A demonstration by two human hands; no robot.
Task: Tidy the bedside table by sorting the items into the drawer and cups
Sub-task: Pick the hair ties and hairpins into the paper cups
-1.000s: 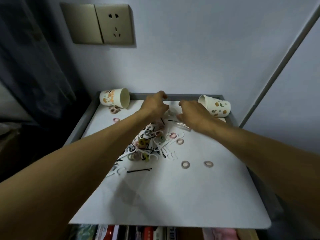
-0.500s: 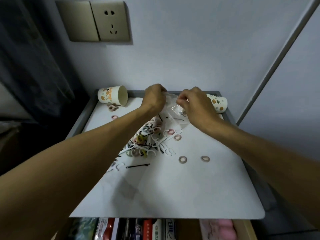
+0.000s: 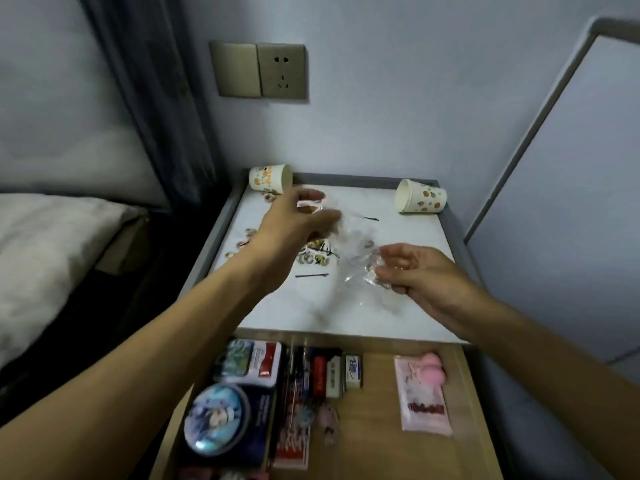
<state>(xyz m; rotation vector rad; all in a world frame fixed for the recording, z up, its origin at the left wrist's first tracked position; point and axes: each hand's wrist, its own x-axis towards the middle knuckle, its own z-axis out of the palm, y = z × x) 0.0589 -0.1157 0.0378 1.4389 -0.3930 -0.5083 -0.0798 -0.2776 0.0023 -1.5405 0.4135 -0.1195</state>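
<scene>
A person's 2 bare hands hold 1 clear plastic bag (image 3: pixel 353 251) in the air above the white surface (image 3: pixel 398 306) of a bedside table. The left hand (image 3: pixel 298 221) reaches further back and pinches the bag's top edge, where a pink strip shows between thumb and fingers. The right hand (image 3: pixel 415 271), nearer and palm up, has its fingers curled round the bag's lower corner. The hands are well apart with the bag spread between them, and blur hides what is inside it

2 paper cups lie on their sides at the back of the surface, mouths facing each other: the left cup (image 3: pixel 270 178) in the back left corner, the right cup (image 3: pixel 420 201) in the back right corner. 1 pile of hair ties (image 3: pixel 313 258) lies mid-surface, partly behind the left forearm and too blurred to count. The near bobby pin (image 3: pixel 311 275) lies just in front of the pile; the far bobby pin (image 3: pixel 370 218) lies behind the bag

Below the front edge the drawer (image 3: pixel 374 427) is open. It holds 1 round tin (image 3: pixel 216 419), 1 pink packet (image 3: pixel 420 393) and a row of small boxes (image 3: pixel 332 374). On the wall are 1 socket (image 3: pixel 282 71) and 1 switch (image 3: pixel 235 69), side by side. A bed (image 3: pixel 52 237) is on the left
</scene>
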